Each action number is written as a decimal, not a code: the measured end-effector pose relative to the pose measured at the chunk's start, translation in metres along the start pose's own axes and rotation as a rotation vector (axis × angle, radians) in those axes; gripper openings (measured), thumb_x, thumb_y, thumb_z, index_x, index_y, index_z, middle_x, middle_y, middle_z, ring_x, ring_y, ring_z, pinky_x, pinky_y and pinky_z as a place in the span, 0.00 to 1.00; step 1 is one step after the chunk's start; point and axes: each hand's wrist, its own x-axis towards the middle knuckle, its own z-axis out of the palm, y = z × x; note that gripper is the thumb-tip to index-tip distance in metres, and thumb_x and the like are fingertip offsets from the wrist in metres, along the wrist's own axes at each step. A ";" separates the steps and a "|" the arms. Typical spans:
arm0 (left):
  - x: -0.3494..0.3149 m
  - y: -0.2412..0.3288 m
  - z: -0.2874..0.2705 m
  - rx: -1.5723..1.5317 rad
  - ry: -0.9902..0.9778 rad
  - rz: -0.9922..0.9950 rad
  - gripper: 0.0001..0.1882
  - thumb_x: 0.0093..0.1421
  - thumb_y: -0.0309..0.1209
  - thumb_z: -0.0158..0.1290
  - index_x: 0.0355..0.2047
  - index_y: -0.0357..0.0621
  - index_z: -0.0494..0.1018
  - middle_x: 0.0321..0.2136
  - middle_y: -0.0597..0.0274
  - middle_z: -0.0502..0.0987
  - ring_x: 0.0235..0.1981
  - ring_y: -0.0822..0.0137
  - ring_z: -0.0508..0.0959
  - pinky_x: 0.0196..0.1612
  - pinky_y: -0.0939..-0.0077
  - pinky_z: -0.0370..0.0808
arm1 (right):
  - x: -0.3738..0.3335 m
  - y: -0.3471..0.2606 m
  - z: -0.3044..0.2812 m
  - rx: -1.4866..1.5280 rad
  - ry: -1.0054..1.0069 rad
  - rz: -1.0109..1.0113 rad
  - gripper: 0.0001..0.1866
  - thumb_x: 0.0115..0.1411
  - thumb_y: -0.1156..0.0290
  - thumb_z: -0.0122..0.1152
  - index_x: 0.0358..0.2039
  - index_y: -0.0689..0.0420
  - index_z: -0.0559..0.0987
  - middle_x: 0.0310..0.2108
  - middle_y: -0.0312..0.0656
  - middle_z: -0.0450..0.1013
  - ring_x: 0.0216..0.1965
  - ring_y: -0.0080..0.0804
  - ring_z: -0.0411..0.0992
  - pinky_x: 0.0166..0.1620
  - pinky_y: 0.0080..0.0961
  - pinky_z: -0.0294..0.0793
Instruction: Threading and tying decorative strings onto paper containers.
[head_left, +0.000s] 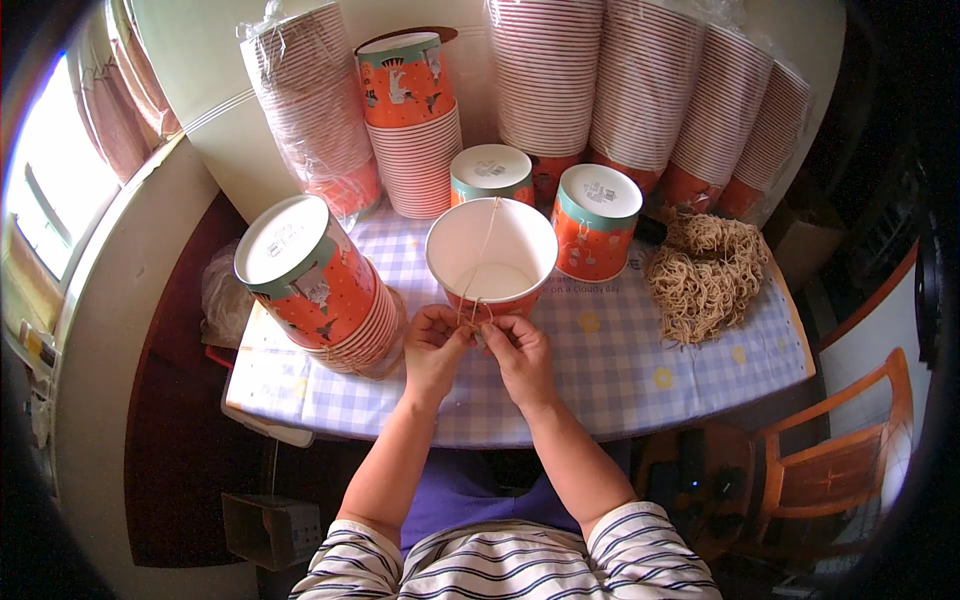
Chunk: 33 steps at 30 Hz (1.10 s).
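An upright paper bucket (452, 258), white inside and orange outside, stands in front of me with its mouth up. A thin tan string (487, 240) runs across the opening from the far rim to the near rim. At the near side, my left hand (430, 350) pinches the string's end between thumb and fingers. Close beside it, my right hand (523, 362) pinches the string too, and small loops show between the fingertips. Whether a knot is formed there cannot be made out. Left of my hands is a stack of upside-down buckets (330, 300) with string around its base.
A tangled heap of tan string (705, 285) lies on the right of the checked tablecloth (610, 370). Two upside-down buckets, one behind (490, 168) and one right (592, 235), flank the upright one. Tall plastic-wrapped bucket stacks (640, 90) line the wall. A wooden chair (835, 450) stands at right.
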 end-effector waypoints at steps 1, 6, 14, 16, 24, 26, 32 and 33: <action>0.000 0.001 0.001 0.002 0.006 0.003 0.11 0.53 0.17 0.54 0.35 0.38 0.67 0.31 0.60 0.75 0.29 0.74 0.75 0.32 0.82 0.74 | 0.000 0.000 0.000 0.000 0.000 0.000 0.07 0.58 0.71 0.58 0.31 0.61 0.78 0.25 0.32 0.73 0.26 0.15 0.68 0.31 0.14 0.68; 0.000 0.006 0.007 -0.042 0.030 -0.012 0.14 0.53 0.16 0.53 0.39 0.38 0.66 0.33 0.59 0.76 0.31 0.74 0.75 0.32 0.82 0.74 | 0.001 0.004 0.002 -0.077 0.069 -0.088 0.08 0.58 0.70 0.59 0.29 0.62 0.78 0.18 0.30 0.71 0.21 0.13 0.65 0.25 0.15 0.64; 0.000 0.006 0.005 -0.066 0.000 -0.009 0.14 0.53 0.16 0.52 0.40 0.37 0.67 0.34 0.58 0.76 0.33 0.74 0.75 0.34 0.82 0.73 | 0.001 0.005 0.003 -0.014 0.105 -0.084 0.06 0.58 0.71 0.58 0.30 0.61 0.78 0.20 0.27 0.70 0.22 0.13 0.63 0.26 0.13 0.63; 0.000 0.004 0.003 -0.067 0.003 -0.024 0.13 0.54 0.17 0.52 0.40 0.36 0.67 0.34 0.59 0.76 0.33 0.74 0.75 0.34 0.82 0.73 | 0.000 0.004 0.003 -0.023 0.136 -0.132 0.07 0.58 0.71 0.59 0.30 0.61 0.78 0.18 0.25 0.68 0.20 0.11 0.61 0.23 0.13 0.61; 0.000 0.004 0.003 -0.079 0.012 -0.050 0.11 0.54 0.17 0.52 0.39 0.35 0.69 0.34 0.59 0.76 0.32 0.73 0.75 0.34 0.81 0.73 | -0.001 -0.003 0.000 -0.059 0.106 -0.054 0.06 0.59 0.71 0.58 0.31 0.60 0.78 0.24 0.31 0.73 0.25 0.14 0.66 0.29 0.13 0.65; 0.001 0.005 0.001 -0.083 0.002 -0.059 0.11 0.54 0.17 0.52 0.39 0.35 0.70 0.35 0.58 0.76 0.32 0.73 0.75 0.34 0.81 0.73 | -0.001 -0.002 0.000 -0.062 0.106 -0.051 0.06 0.59 0.71 0.58 0.31 0.61 0.78 0.24 0.31 0.73 0.25 0.14 0.66 0.29 0.13 0.65; -0.003 0.011 0.007 -0.076 -0.093 -0.105 0.13 0.54 0.19 0.53 0.41 0.33 0.70 0.37 0.57 0.76 0.37 0.72 0.76 0.39 0.79 0.74 | -0.001 -0.003 0.001 -0.037 0.101 -0.053 0.06 0.58 0.71 0.58 0.31 0.61 0.78 0.24 0.31 0.73 0.25 0.14 0.66 0.29 0.13 0.65; -0.003 0.011 0.008 -0.023 -0.144 -0.083 0.13 0.54 0.19 0.53 0.41 0.33 0.71 0.37 0.58 0.76 0.37 0.72 0.76 0.40 0.81 0.73 | -0.001 -0.004 0.001 -0.027 0.103 -0.056 0.06 0.58 0.71 0.58 0.31 0.61 0.78 0.24 0.31 0.73 0.25 0.14 0.66 0.29 0.13 0.66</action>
